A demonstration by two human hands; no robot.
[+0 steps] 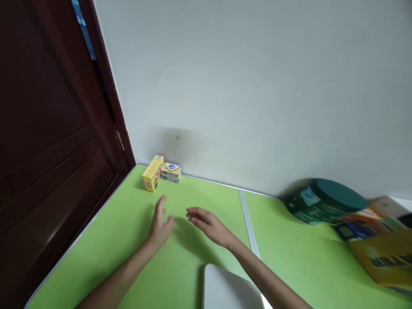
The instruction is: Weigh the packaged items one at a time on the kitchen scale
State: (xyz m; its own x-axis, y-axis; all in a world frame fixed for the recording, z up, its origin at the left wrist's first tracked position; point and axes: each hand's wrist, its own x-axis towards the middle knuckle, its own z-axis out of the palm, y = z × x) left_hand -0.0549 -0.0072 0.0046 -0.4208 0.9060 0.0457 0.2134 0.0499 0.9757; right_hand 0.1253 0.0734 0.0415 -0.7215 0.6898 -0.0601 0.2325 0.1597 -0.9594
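Note:
My left hand (160,225) hovers over the green table (199,193), fingers stretched out and thumb apart, with nothing in it. To its right, my right hand (207,224) is also raised above the table, fingers extended and loosely bent, and it holds nothing. A gap lies between the two hands. Beyond them, near the wall, a tall yellow box (153,174) stands at the table's far left corner. Against its right side sit two small stacked boxes (171,171), the top one yellow and white. Neither hand touches the boxes.
A pale flat object with a rounded corner (228,289) lies at the near edge, under my right forearm. On the right are a dark green tub (322,201) and a yellow carton (386,257) with packets. A dark wooden door (58,150) borders the left.

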